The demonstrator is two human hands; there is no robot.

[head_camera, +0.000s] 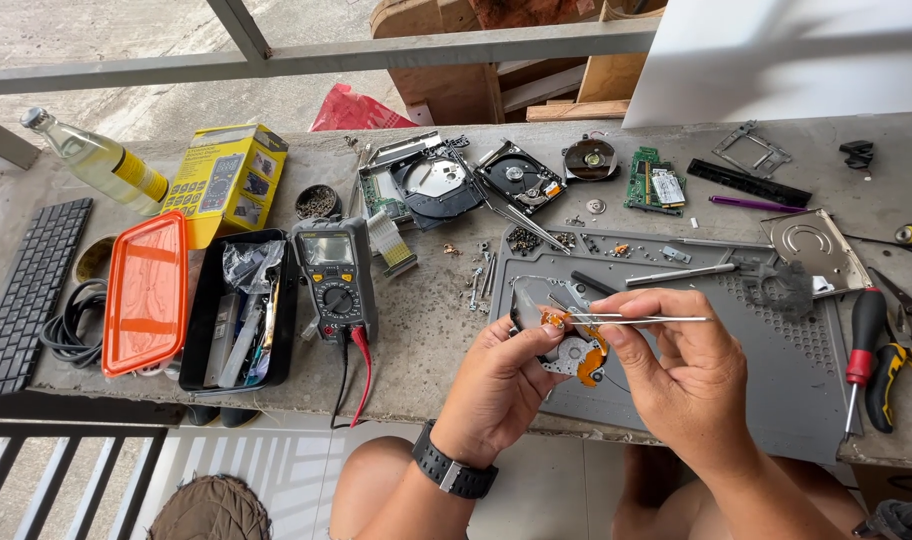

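Note:
My left hand (498,385), with a black watch on its wrist, holds a small metal hard-drive arm part with an orange flex strip (573,352) above the near edge of the grey work mat (776,370). My right hand (681,375) pinches silver tweezers (641,319), held level. Their tips reach left and touch the orange strip near my left thumb. Both hands hover just over the mat, close together.
A multimeter (336,280) with red and black leads stands left of the mat, beside a black tool box (238,310) and orange lid (146,292). Opened drives (521,178), a circuit board (654,182), screws, a red screwdriver (856,360) and pliers (901,365) lie around. A keyboard (26,295) and bottle (101,160) sit far left.

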